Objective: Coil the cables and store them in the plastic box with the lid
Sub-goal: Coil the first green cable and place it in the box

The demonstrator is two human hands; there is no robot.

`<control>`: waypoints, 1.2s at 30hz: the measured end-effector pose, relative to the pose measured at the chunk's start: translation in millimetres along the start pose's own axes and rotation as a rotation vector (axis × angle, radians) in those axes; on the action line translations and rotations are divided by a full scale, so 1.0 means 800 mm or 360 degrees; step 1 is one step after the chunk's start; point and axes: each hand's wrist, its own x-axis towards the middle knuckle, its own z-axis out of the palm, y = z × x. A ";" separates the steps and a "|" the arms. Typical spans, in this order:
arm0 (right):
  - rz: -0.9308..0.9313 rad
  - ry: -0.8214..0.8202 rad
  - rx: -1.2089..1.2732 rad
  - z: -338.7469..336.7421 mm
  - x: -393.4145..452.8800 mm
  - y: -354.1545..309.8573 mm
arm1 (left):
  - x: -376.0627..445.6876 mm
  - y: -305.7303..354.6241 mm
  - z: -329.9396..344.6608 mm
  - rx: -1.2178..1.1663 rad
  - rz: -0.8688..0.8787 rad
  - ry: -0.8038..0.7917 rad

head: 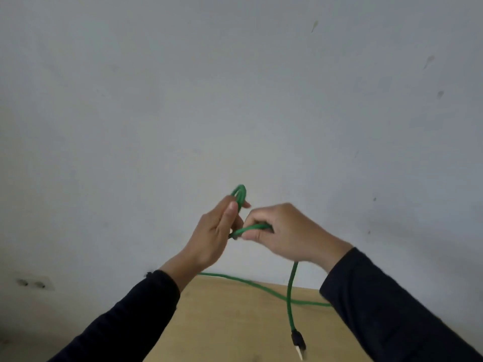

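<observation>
I see the left hand (pixel 217 231) pinching a small loop of the braided green cable (pixel 288 291), raised above the light wooden table (pixel 235 325). Right hand (pixel 285 233) closed around the strand; black plug end (pixel 298 340) dangles near the table's front edge.

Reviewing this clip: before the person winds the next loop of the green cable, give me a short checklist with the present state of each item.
1. Coil held: ok. The left hand pinches small loops of the green cable, which poke up above the fingers.
2. Feed strand held: ok. The right hand grips the cable right beside the left.
3. Free end clear: ok. The black plug hangs below the right hand, unsnagged.
4. Slack free of knots: cannot tell. One strand trails across the wooden table and passes behind both sleeves.
5. Plastic box ready: cannot tell. It is out of view.
</observation>
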 end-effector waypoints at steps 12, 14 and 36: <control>0.0044 0.0467 0.0870 -0.034 0.015 0.036 | -0.016 0.040 0.005 -0.1348 -0.0485 -0.0307; 0.0060 0.0508 0.0921 -0.024 0.014 0.037 | -0.014 0.047 0.005 -0.1464 -0.0513 -0.0212; 0.0138 0.0752 0.0474 0.042 0.001 0.029 | 0.000 0.058 0.009 -0.1172 -0.0792 0.0817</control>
